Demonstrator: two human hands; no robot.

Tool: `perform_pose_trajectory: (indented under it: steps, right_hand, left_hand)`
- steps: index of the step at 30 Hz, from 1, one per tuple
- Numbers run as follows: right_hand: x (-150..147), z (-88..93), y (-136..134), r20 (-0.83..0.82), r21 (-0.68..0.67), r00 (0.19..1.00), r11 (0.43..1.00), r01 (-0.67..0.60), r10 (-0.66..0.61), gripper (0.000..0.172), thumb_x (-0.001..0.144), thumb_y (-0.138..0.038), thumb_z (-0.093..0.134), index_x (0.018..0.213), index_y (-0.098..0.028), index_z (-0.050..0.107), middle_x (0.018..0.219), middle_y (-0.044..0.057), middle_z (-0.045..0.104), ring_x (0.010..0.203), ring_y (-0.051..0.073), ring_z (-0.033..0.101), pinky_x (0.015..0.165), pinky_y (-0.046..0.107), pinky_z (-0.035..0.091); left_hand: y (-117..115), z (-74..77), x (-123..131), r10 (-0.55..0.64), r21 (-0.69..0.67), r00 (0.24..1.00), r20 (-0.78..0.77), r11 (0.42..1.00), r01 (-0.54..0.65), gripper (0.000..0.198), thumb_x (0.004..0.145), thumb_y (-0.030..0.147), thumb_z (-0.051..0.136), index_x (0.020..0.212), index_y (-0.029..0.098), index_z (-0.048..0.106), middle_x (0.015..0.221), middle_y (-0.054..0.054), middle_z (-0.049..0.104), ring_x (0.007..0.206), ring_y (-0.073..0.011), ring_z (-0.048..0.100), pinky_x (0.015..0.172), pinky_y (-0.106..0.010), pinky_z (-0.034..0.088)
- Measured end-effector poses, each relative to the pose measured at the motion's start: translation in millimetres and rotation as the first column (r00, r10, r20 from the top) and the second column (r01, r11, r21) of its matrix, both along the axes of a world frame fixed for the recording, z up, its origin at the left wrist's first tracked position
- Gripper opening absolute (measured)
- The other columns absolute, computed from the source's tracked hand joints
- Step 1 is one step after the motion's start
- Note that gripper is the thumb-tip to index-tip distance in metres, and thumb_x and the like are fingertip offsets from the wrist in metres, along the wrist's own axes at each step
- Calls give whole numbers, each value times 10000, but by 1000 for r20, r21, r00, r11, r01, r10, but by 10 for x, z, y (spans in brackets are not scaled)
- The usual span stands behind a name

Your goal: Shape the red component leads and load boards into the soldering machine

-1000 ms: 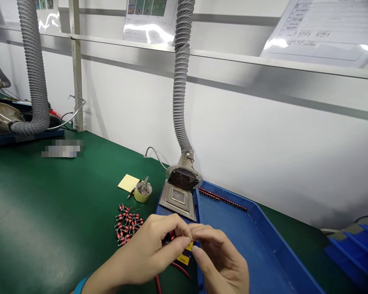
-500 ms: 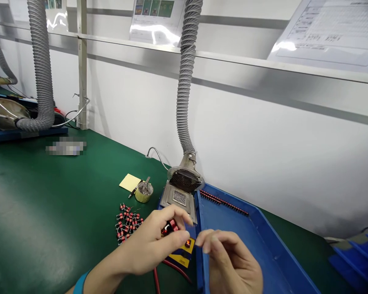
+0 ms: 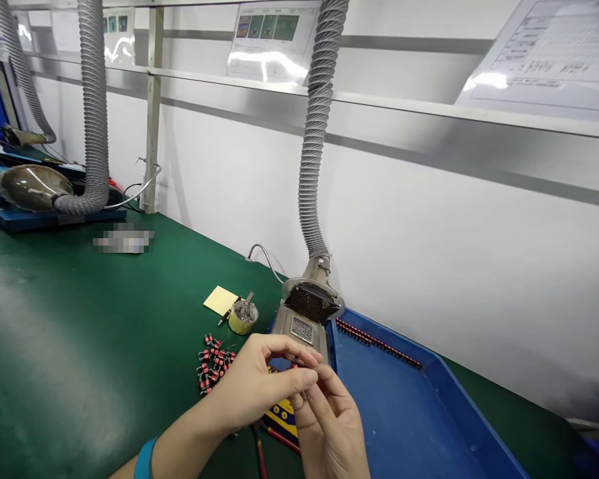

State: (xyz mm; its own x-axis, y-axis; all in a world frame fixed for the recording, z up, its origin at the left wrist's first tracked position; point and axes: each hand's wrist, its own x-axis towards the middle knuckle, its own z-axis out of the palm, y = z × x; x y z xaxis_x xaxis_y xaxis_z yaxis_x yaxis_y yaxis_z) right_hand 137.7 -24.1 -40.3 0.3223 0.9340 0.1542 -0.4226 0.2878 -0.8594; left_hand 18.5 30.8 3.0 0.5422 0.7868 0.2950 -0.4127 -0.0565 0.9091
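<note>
My left hand (image 3: 259, 386) is curled with fingers pinched together, and a bit of red from a small part shows between them. My right hand (image 3: 329, 422) meets it fingertip to fingertip, pinched on the same small thing, which is too hidden to name fully. Both hands hover over a blue and yellow device (image 3: 282, 412) by the left rim of a blue tray (image 3: 404, 419). A pile of small red and black components (image 3: 213, 362) lies on the green table just left of my left hand.
A metal solder pot (image 3: 302, 329) with a fan grille sits under a grey extraction hose (image 3: 317, 133). A tape roll holding scrap (image 3: 243, 318) and a yellow note (image 3: 220, 299) lie behind the pile. A row of red components (image 3: 377, 341) lines the tray's far wall. Red cables (image 3: 274, 436) run below my hands.
My right hand has moved left and up to meet the left hand's fingertips. The view has shifted left, so everything sits further right in the picture.
</note>
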Motion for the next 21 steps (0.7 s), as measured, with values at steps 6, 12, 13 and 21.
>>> perform_pose_trajectory:
  steps: [6, 12, 13, 21]
  right_hand:
    - [62, -118, 40, 63, -35, 998, 999, -20, 22, 147, 719, -265, 820, 853, -262, 761, 921, 40, 740, 900, 167, 690, 803, 237, 550]
    - [-48, 20, 9, 114, -47, 992, 998, -43, 48, 136, 710, -302, 818, 787, -214, 749, 894, 85, 727, 871, 219, 689, 787, 312, 566]
    - [-75, 52, 0, 87, -60, 996, 998, -29, 34, 144, 703, -311, 821, 780, -218, 743, 896, 75, 725, 861, 210, 684, 786, 306, 565]
    - [-163, 155, -17, -64, -155, 996, 987, 44, -55, 245, 607, -342, 886, 735, -210, 724, 787, 5, 679, 762, 129, 647, 698, 193, 526]
  left_hand:
    - [18, 14, 2, 101, -226, 985, 137, 972, -69, 178, 673, 263, 824, 677, 126, 711, 635, -23, 684, 622, -116, 598, 617, -215, 461]
    - [44, 59, -42, 301, -385, 895, 329, 908, -165, 280, 636, 359, 870, 672, 150, 688, 620, 6, 689, 641, -99, 609, 692, -208, 484]
    - [74, 67, -79, 343, -388, 873, 347, 900, -199, 282, 639, 374, 868, 678, 158, 691, 635, 10, 697, 675, -100, 621, 741, -211, 487]
    - [122, 68, -188, 19, -48, 996, -86, 999, -23, 161, 683, 254, 812, 812, 166, 774, 808, -39, 740, 806, -152, 648, 724, -215, 494]
